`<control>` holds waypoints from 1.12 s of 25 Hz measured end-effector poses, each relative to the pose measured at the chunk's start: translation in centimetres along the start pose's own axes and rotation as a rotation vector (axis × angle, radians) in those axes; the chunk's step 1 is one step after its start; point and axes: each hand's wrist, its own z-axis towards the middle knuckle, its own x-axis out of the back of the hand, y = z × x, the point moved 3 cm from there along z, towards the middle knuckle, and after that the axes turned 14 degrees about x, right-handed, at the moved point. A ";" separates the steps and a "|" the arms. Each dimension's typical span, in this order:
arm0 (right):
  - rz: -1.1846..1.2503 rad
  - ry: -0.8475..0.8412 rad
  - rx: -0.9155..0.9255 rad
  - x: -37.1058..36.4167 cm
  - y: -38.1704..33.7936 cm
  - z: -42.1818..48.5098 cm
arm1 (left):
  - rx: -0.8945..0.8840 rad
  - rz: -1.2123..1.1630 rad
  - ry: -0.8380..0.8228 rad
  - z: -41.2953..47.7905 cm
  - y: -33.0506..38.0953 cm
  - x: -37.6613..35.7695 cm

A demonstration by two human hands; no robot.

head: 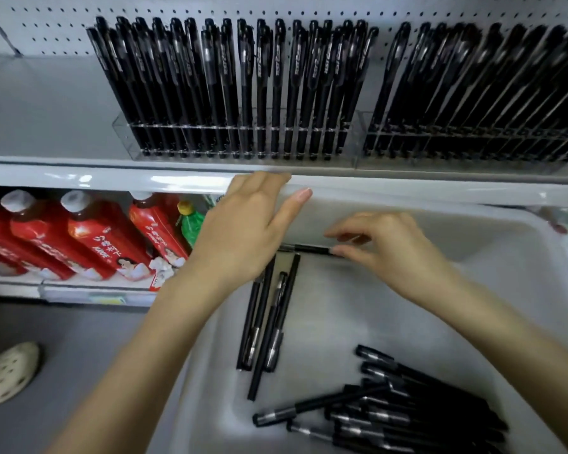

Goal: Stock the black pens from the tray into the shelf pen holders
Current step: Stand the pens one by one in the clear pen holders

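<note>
A white tray (522, 257) sits below the shelf edge with several black pens in it: a heap (417, 411) at the front right and a few lying lengthwise (266, 319) near the left wall. My right hand (391, 247) pinches the end of one black pen (312, 249) lying crosswise near the tray's far wall. My left hand (246, 227) rests with straight fingers on the tray's far rim by the shelf edge. Two clear shelf pen holders, the left holder (122, 132) and the right holder (361, 139), stand full of upright black pens.
Red drink bottles (89, 237) and a green bottle (192, 224) lie on the lower shelf at the left. A white pegboard (46, 24) backs the upper shelf. A pale clog shoe (7, 375) stands on the grey floor at the lower left.
</note>
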 end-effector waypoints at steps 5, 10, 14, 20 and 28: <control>-0.375 -0.207 -0.037 -2.7 0.0 -0.4 | 0.005 -0.137 0.043 0.2 -0.9 -0.3; -0.326 -0.181 -0.081 -3.7 0.0 -0.8 | 0.003 -0.107 0.045 0.1 -0.9 -0.3; -0.325 -0.210 -0.138 -3.4 -0.2 -1.5 | 0.007 -0.100 0.049 -0.3 -1.1 -0.5; 0.168 -0.027 -0.360 1.0 -0.2 -3.9 | -0.049 -0.242 0.143 -1.7 0.2 1.3; 0.588 0.342 -0.292 3.4 -3.2 -2.1 | 0.245 -0.857 0.097 -1.7 6.1 3.1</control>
